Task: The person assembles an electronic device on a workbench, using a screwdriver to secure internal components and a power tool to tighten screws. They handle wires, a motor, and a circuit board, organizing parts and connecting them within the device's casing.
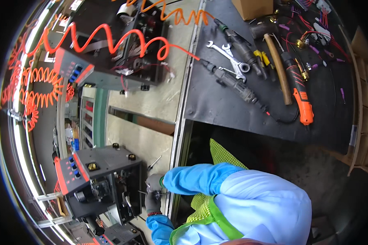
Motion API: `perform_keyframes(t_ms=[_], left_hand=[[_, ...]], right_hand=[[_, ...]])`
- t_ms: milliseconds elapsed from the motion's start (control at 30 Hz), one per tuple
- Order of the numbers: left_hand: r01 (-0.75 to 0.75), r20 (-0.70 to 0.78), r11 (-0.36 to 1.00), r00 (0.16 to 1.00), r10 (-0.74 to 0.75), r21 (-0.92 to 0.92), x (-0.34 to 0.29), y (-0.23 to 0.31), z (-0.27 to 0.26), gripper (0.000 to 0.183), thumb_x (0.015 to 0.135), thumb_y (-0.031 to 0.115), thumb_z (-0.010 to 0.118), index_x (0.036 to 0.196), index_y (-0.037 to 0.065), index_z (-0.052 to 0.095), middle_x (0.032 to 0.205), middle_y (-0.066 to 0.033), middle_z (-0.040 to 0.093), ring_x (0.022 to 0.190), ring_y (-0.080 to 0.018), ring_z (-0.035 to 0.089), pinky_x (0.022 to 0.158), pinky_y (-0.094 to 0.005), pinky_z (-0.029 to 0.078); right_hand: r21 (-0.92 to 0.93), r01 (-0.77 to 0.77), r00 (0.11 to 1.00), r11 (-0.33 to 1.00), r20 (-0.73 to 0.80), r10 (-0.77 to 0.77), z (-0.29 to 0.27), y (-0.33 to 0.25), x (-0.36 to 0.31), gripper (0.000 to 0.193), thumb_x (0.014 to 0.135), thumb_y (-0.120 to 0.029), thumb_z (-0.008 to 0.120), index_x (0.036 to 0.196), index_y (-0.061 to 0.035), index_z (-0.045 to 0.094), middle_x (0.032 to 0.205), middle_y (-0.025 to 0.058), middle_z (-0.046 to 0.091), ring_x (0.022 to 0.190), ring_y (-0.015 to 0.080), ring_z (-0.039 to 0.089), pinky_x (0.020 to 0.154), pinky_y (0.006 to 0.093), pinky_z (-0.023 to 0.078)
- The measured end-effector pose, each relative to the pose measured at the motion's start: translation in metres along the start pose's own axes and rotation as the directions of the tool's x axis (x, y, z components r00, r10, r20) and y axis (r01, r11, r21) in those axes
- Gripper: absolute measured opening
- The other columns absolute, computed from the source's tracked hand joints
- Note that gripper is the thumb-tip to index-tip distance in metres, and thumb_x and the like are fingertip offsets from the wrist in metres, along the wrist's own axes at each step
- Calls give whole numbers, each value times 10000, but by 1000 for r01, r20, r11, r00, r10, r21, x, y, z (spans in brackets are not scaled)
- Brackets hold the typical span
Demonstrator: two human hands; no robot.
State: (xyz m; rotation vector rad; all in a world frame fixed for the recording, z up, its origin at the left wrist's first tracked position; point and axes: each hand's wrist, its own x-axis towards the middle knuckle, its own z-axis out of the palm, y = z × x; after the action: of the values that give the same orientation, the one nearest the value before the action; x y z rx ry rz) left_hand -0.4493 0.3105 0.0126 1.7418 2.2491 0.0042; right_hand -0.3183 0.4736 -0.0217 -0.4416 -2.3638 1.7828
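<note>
Both my hands wear grey gloves and meet close together at the open side of a grey machine housing (110,159) with a red-edged panel and blue knobs. My right hand (153,182) is the upper one in the picture, its fingers closed. Just below it, my left hand (152,202) is also closed, with a beaded band at the wrist. A thin dark strand, perhaps a wire, shows between and beside them; what each hand pinches is too small to make out. A screwdriver (154,162) lies on the pale bench (151,139) near my right hand.
A second machine (110,69) stands farther up the bench. Red coiled hose (143,45) runs to a power driver (233,83) on the black-topped table (216,106). Beside it lie wrenches (233,61), a hammer (278,69), an orange-and-black driver (300,90) and wiring parts.
</note>
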Motion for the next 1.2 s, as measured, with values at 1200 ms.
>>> perform_keyframes(t_ms=[1200], left_hand=[[-33,148,-408,903,-404,-912,5,13,32,306,971,183,526,1175,-45,529,1098,-131,622,977,-219,632,897,-369,529]], right_hand=[[269,-249,935,930,318,158,-15,-3,3,212,903,-199,559,995,-31,649,703,-24,543,556,63,491,485,229,409]])
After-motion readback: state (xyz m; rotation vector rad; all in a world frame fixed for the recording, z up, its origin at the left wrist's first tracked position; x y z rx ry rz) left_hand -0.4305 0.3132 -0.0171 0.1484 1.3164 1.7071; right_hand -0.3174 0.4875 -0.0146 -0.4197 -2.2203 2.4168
